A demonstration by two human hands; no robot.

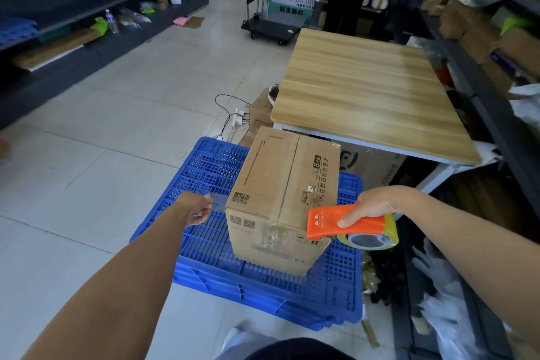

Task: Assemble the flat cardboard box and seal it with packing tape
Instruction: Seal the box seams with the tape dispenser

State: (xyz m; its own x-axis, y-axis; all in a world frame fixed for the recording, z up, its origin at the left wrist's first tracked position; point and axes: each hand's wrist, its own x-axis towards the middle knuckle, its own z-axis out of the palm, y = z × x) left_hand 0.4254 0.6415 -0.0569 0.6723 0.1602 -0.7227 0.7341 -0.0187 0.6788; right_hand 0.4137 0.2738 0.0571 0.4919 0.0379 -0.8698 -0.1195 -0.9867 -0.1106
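Note:
A brown cardboard box (280, 196) stands assembled on an upturned blue plastic crate (204, 172), its top flaps closed along a centre seam. My right hand (371, 204) grips an orange tape dispenser (342, 222) with a yellowish roll of packing tape (371, 240), held at the box's near right corner. My left hand (198, 207) hovers left of the box over the crate, fingers curled, pinching what looks like a clear strip of tape (217, 199). Old tape scraps show on the box's near face.
A wooden-topped table (368, 90) stands behind the box on the right, with cartons under it. Dark shelving runs along both sides. A power strip and cables (236, 120) lie on the tiled floor. A black trolley (271, 28) stands far back. White bags are piled at the right.

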